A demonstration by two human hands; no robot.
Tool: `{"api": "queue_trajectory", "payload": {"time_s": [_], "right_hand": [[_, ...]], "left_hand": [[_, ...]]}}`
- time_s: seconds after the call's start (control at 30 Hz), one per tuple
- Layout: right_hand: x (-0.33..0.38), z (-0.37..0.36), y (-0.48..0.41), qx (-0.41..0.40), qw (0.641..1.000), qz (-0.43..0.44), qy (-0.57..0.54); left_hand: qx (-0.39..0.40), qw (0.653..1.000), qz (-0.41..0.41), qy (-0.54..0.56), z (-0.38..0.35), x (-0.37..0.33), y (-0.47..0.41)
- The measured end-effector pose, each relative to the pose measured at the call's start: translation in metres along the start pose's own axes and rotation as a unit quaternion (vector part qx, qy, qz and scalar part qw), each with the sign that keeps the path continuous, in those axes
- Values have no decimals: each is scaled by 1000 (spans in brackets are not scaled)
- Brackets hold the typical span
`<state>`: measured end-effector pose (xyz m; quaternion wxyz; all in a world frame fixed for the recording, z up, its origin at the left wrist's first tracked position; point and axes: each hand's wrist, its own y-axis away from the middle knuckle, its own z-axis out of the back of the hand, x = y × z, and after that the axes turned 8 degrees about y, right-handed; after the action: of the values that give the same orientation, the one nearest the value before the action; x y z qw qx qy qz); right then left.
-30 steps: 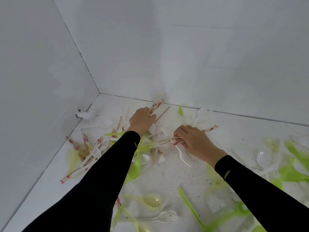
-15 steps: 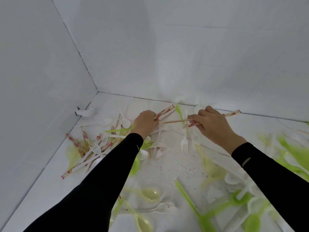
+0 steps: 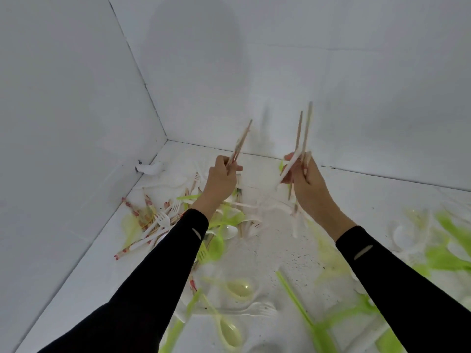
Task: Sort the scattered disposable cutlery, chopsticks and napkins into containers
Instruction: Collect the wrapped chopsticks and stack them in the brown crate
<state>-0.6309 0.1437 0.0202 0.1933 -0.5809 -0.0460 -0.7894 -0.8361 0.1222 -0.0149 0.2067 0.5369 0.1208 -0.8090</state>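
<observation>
Left-hand chopsticks (image 3: 240,141): bare wooden sticks, held off the surface (image 3: 280,250), tips angled up toward the back wall (image 3: 356,72). Left hand (image 3: 221,180) grip is clamped on their lower ends, fingers curled round. Right-hand chopsticks (image 3: 304,131): a longer set, near upright, lower ends hanging below the fist. Right hand (image 3: 309,183) grip is clamped on them together with a white utensil handle (image 3: 290,167) that slants across the fingers; utensil type cannot be told. Both hands are raised and apart, over the far corner. Below lie loose white forks (image 3: 163,220), wrapped chopsticks (image 3: 122,252) by the left wall, a green spoon (image 3: 216,247), a pale spoon (image 3: 239,287) and a green handle (image 3: 293,293) nearer the camera.
</observation>
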Motion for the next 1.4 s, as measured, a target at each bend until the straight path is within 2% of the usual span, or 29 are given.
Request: {"api": "queue_trajectory", "payload": {"time_s": [0.07,0.17,0.3,0.4,0.5,0.67,0.77,0.87,0.93,1.0,1.1,1.23,1.4], "right_hand": [[10,-9,10,-31,997,16,-72],[3,-25,25,-29,998,5,-60],[-12,-42,43,-21,997,-27,-73],[-18,-48,47,2,998,-29,-59],[-28,-52,48,36,998,-47,-12],[-31,-53,43,41,997,-25,55],[-21,-51,29,37,998,-1,50],[-14,-52,18,65,987,51,139],[-11,-59,14,99,967,75,222],[-9,-71,15,143,952,71,263],[-8,-94,22,208,923,97,308],[-2,-127,30,284,870,167,368],[11,-178,26,306,803,278,428]], "left_hand": [[-32,997,-27,63,5,-2,13],[-70,989,-57,114,7,2,36],[-110,957,-94,251,7,9,64],[-126,952,-110,256,3,17,84],[-116,963,-110,218,-7,29,99],[-92,982,-29,161,-10,50,109],[-113,971,-51,205,5,35,109],[-167,952,-63,248,44,22,103],[-186,960,-32,207,75,30,97],[-187,977,34,93,104,48,92],[-177,976,122,-42,142,75,88],[-149,966,157,-141,166,104,90],[-162,947,189,-201,168,111,98]]}}
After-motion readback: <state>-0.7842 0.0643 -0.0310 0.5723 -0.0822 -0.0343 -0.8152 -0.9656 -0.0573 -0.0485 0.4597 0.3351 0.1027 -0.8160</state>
